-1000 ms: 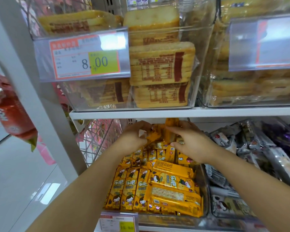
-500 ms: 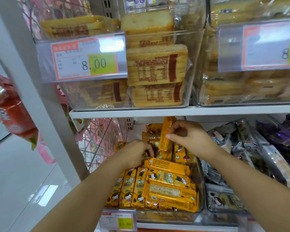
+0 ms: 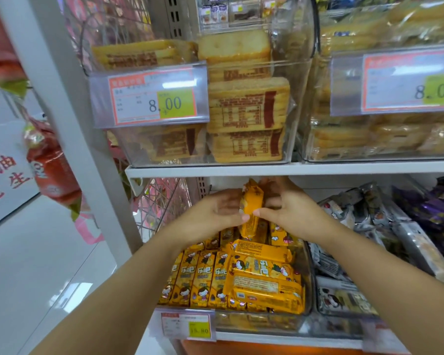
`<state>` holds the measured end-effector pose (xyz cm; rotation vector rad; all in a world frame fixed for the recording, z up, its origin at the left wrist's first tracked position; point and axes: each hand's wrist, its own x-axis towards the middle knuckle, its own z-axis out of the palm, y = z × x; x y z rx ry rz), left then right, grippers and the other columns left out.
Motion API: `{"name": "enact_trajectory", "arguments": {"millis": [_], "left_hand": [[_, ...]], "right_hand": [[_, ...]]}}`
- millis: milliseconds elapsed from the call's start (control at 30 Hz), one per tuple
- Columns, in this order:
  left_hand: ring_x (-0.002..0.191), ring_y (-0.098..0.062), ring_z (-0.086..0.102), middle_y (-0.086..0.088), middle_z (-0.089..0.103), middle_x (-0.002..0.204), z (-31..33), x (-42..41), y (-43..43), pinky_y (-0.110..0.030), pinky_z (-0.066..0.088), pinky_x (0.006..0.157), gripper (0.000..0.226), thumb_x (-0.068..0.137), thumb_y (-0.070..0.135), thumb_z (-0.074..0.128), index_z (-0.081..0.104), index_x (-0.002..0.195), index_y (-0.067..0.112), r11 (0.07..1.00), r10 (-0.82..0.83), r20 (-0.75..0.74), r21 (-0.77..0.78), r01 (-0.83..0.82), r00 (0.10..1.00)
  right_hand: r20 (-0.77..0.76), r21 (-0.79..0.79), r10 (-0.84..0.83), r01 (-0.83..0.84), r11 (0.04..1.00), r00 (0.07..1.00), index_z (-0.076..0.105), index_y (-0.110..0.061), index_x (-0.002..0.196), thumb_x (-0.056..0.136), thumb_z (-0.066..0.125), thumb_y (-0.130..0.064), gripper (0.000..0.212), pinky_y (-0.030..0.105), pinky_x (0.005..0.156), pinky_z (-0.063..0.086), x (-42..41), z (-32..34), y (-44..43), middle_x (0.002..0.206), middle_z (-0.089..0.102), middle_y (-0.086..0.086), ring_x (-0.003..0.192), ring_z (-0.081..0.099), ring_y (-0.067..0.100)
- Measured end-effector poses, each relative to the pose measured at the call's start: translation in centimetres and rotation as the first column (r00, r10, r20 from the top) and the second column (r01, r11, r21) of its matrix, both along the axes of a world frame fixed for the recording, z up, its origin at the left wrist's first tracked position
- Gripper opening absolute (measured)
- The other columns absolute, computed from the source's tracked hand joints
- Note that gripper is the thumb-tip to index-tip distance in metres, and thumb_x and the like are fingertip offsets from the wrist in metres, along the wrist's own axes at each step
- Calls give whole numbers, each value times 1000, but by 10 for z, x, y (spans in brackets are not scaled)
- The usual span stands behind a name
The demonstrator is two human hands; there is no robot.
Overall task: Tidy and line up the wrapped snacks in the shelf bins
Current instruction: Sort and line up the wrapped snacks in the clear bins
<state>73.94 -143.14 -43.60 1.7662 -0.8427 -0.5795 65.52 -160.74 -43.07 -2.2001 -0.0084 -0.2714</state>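
Head view: left hand [image 3: 217,213] and right hand [image 3: 294,213] pinch one yellow snack [image 3: 252,204] over a clear bin [image 3: 256,323] beside a glossy white floor [image 3: 36,278].

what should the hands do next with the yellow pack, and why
Probably set the yellow pack, gripped by the left hand and right hand, down upright at the back of the clear bin, in line with the standing row; it hangs above the bin, and other packs lie crosswise.
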Motion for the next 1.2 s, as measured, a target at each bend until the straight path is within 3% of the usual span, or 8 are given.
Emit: {"name": "enact_trajectory", "arguments": {"millis": [233, 333, 433, 533, 700, 833, 1000, 1200], "left_hand": [[82, -10, 63, 5, 63, 89, -9, -13, 0, -16, 52, 71, 29, 85, 2, 65, 59, 99, 27, 967, 230, 114, -136, -214, 966], [56, -1, 57, 10, 58, 77, -6, -3, 10, -10, 39, 48, 50, 85, 11, 64, 46, 130, 27, 913, 385, 339, -7, -407, 858], [54, -1, 47, -1, 52, 105, -12, 6, 22, -10, 34, 46, 82, 87, 18, 61, 12, 149, 38, 862, 246, 599, 225, -454, 762], [76, -7, 48, -6, 50, 121, -17, 8, 27, -15, 35, 62, 73, 91, 20, 56, 16, 150, 37, 815, 103, 717, 337, -472, 690], [66, -8, 56, 0, 65, 109, -21, 12, 23, -18, 40, 54, 66, 89, 21, 62, 29, 144, 31, 827, 255, 641, 244, -507, 724], [80, -7, 62, 4, 65, 115, -13, 7, 24, -19, 48, 75, 48, 86, 10, 64, 54, 131, 25, 912, 184, 710, 134, -387, 680], [108, 3, 46, 4, 58, 126, -9, -6, 37, 2, 28, 90, 48, 85, 2, 62, 57, 130, 19, 944, 185, 717, 59, -323, 672], [95, -3, 58, 11, 61, 107, -18, -36, 63, -7, 46, 73, 42, 92, -3, 52, 57, 111, 34, 890, 456, 243, -144, -433, 856]], "right_hand": [[66, -75, 45, -40, 996, 997, 50, -31, 91, 86, 65, -14, 23, 14, 82, 46, -4, -2, 2, 99, 64, -17, 99, 61, 0], [62, -235, -9, 23, 972, 998, 56, -29, 96, 88, 63, -22, 13, 30, 82, 50, -9, -6, -5, 104, 63, -12, 90, 61, 8], [-7, -301, -2, -1, 954, 1000, 57, -34, 95, 89, 62, -23, 13, 33, 78, 51, -11, -13, -7, 107, 63, -12, 77, 63, 11], [-22, -291, -2, -4, 957, 1000, 58, -34, 93, 90, 61, -21, 13, 24, 81, 48, -11, -16, -8, 102, 61, -16, 91, 61, 7], [-11, -247, -15, 12, 969, 1000, 60, -33, 110, 90, 60, -22, 22, 27, 89, 48, -8, -16, -7, 108, 60, -17, 104, 55, 1], [-8, -249, 95, -94, 964, 995, 39, -38, 137, 88, 63, -26, 56, 21, 88, 44, 1, -2, 12, 118, 51, -19, 112, 50, 0], [-23, -235, 53, -57, 970, 998, 54, -27, 107, 80, 71, -22, 32, 25, 64, 52, 16, -1, 41, 79, 59, -12, 75, 63, 10], [-64, -314, -174, 146, 938, 983, 54, -16, 102, 77, 73, -40, 39, 21, 54, 35, 50, -2, 66, 88, 53, -3, 81, 51, 14]]}}
